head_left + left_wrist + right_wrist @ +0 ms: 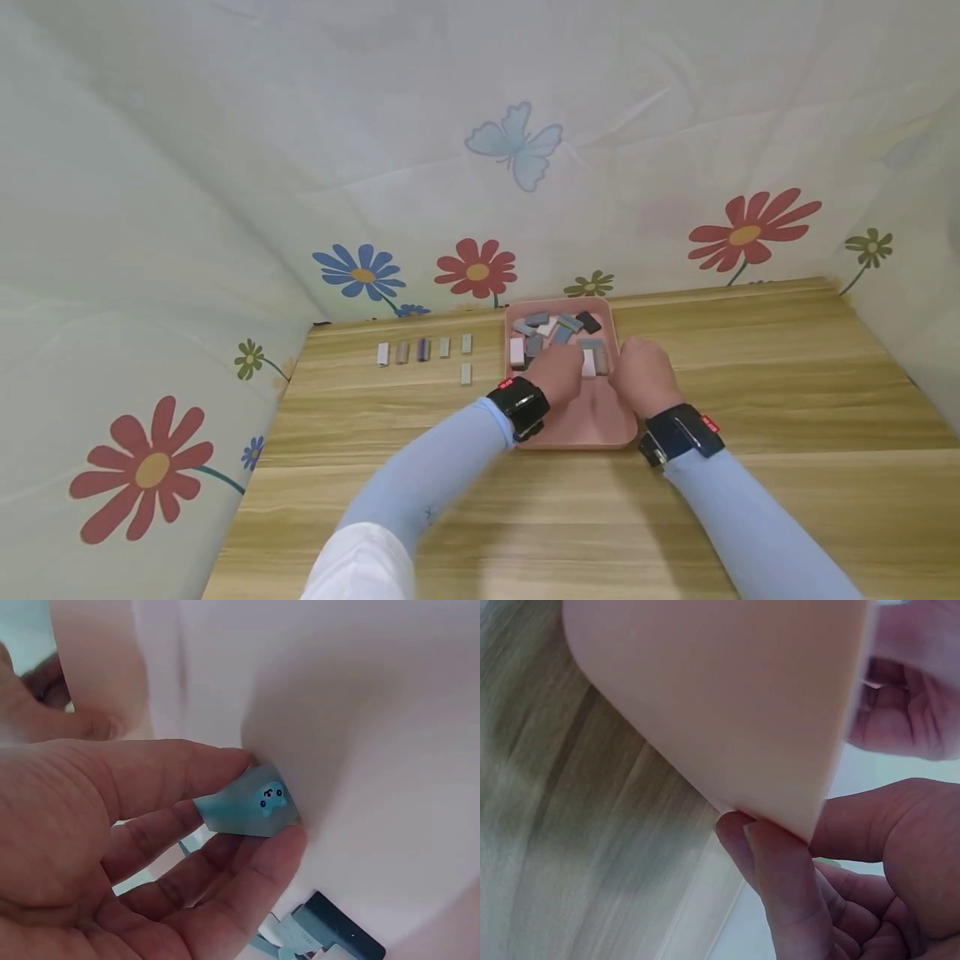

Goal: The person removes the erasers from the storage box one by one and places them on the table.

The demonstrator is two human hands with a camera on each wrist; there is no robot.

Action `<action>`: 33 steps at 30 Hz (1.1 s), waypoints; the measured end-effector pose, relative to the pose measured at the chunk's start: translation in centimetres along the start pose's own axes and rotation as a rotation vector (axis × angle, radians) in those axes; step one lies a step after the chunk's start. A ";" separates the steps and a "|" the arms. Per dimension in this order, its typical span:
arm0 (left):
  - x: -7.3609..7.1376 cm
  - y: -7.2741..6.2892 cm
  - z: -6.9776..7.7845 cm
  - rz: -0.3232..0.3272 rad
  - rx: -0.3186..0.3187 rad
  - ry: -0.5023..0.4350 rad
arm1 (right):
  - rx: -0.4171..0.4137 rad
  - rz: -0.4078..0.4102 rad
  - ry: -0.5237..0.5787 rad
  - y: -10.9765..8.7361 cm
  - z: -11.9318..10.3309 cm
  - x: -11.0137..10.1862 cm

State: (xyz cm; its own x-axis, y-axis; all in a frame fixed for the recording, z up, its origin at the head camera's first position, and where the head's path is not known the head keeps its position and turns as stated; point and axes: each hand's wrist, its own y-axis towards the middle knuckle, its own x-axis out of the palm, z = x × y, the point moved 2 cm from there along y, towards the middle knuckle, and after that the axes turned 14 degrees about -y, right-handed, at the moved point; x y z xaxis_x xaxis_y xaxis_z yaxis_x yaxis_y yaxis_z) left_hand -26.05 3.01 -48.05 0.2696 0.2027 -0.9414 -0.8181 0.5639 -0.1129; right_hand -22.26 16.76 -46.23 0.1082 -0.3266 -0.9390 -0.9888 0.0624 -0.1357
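Observation:
My left hand [557, 373] is over the pink tray [576, 427]. In the left wrist view its thumb and fingers pinch a small pale blue-grey eraser [247, 804] with a blue cartoon animal printed on it. My right hand [647, 377] grips the tray's right rim, thumb on one side and fingers on the other, as the right wrist view shows. Several more block-shaped erasers in grey, blue, white and black, among them a black one [588, 322], lie jumbled in the far half of the tray. The left hand hides part of this pile.
Left of the tray, several erasers stand in a row on the wooden table [375, 467], from a white one [383, 354] to a pale green one [467, 343]. Another pale green eraser [466, 374] lies nearer. A flowered curtain [615, 217] borders the table behind and at both sides.

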 end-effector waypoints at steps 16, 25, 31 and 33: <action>-2.1 -5.5 0.6 -0.203 0.000 -0.242 | 0.009 -0.024 0.045 -0.2 -0.1 -0.2; -7.2 -6.8 -2.6 -0.001 -0.100 -0.430 | 0.003 0.005 0.035 0.0 -0.2 0.1; -10.4 -7.9 -6.9 0.190 -0.205 -0.494 | -0.002 0.006 0.039 0.0 -0.2 0.1; -11.1 -8.2 -8.5 0.250 -0.229 -0.518 | -0.002 0.002 0.038 0.0 -0.1 0.1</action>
State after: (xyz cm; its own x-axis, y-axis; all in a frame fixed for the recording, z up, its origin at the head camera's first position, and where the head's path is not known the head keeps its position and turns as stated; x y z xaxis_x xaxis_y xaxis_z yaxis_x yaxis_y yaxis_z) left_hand -26.63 -10.71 -39.36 0.2205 0.7014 -0.6778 -0.9611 0.2747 -0.0284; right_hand -22.24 16.59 -46.31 0.1019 -0.3625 -0.9264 -0.9892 0.0618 -0.1330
